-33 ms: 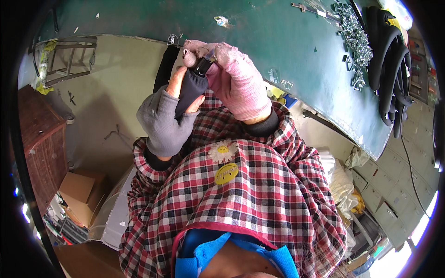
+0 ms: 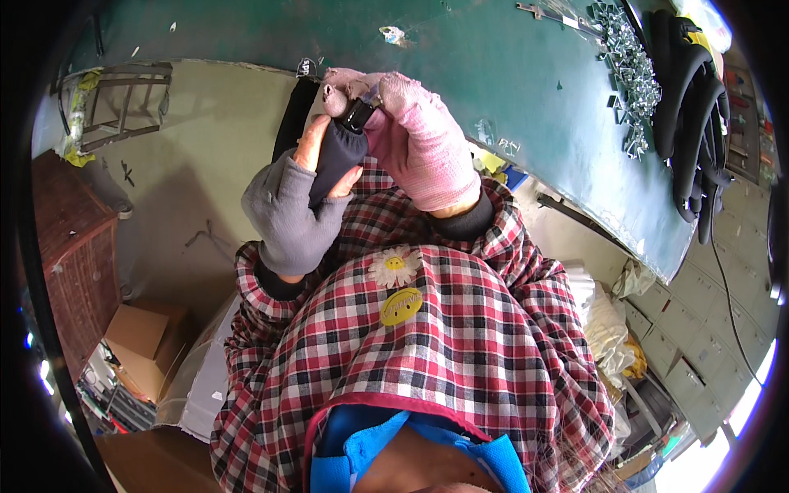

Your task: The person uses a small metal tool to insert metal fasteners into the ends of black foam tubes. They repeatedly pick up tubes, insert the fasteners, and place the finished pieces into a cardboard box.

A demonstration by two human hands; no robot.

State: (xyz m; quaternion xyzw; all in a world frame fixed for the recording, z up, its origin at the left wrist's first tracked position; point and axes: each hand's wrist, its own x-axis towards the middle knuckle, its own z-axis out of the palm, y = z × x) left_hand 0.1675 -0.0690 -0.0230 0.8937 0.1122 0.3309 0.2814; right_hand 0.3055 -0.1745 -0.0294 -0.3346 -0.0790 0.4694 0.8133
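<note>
My left hand (image 2: 289, 215), in a grey fingerless glove, is closed around a dark, smooth tube-like piece (image 2: 341, 156), its bare thumb and fingertips along the sides. At the upper end of that piece sits a small shiny black clip-like part (image 2: 358, 115). My right hand (image 2: 423, 144), in a pink glove with worn fingertips, bends its fingers around this part from above and the right. Those fingers partly hide where the two pieces meet. Both hands are in front of my chest, by the near edge of the green table (image 2: 509, 74).
Small metal clips (image 2: 629, 82) lie heaped on the table's right, beside black curved padded tubes (image 2: 690, 115). A flat metal tool (image 2: 559, 20) lies near the heap. To the left stand a brown wooden cabinet (image 2: 78, 255), a metal stool frame (image 2: 127, 103) and an open cardboard box (image 2: 144, 345).
</note>
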